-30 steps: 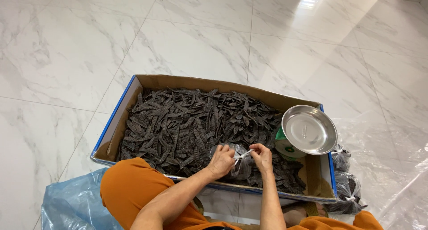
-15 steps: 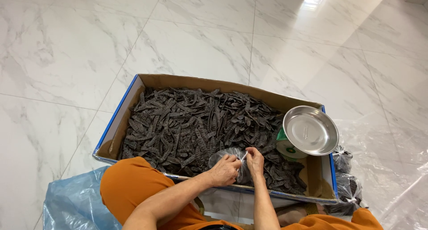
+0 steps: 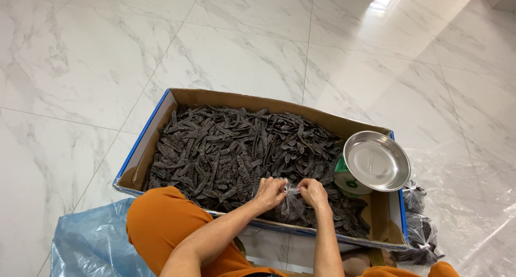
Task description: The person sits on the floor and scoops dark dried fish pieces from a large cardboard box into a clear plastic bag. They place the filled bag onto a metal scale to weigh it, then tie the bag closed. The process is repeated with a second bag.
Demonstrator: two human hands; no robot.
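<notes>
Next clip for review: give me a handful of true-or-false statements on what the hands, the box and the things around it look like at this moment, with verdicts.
1. Both hands pinch the top of a small clear plastic bag over the box. True: left hand and right hand meet at its neck.
2. The cardboard box holds bright green leaves. False: it is full of dark dried pods.
3. The metal dish sits at the box's right end. True.
4. The dish is heaped with pods. False: it looks empty.
5. Filled, tied bags lie on the floor right of the box. True.
</notes>
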